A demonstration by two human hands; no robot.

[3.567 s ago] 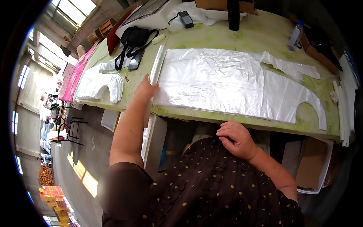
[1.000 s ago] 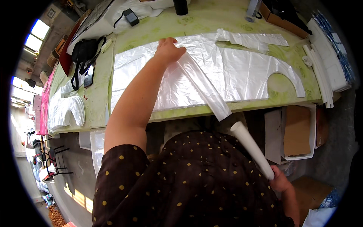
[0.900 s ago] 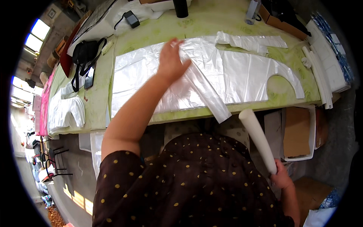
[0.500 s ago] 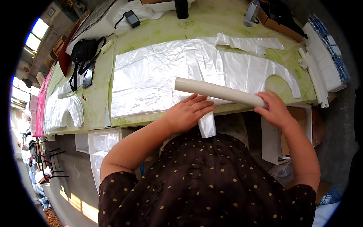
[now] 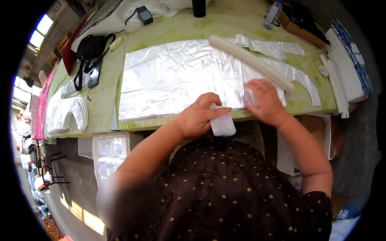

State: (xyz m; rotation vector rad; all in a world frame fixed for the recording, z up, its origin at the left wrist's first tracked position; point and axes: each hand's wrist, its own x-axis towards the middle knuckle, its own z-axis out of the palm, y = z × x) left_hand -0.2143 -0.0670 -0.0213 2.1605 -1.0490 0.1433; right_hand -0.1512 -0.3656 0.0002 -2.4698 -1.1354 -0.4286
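Near the table's front edge, my left hand (image 5: 201,115) is closed, thumb and fingers pinching a folded strip of white plastic film (image 5: 223,126) whose end hangs over the edge. My right hand (image 5: 265,103) hovers to its right over the shiny film; its fingers are smeared by motion, so I cannot tell if they hold anything. Under both hands spreads a large wrinkled sheet of whitish plastic film (image 5: 165,80), cut with a curved strap-like part at the right. A pale rigid tube (image 5: 253,64) lies slantwise across the sheet, beyond my right hand and apart from it.
The green-patterned tablecloth (image 5: 177,30) carries a black bag (image 5: 90,48), a phone (image 5: 94,76), a dark handheld device (image 5: 144,15), a black cylinder (image 5: 199,8) and a bottle (image 5: 272,15). Folded white film (image 5: 66,112) lies left, white rolls (image 5: 333,86) right. Boxes stand below.
My right hand has let go of the tube, which now lies farther back on the sheet. My left hand has turned and closed on the strip, whose hanging end is shorter.
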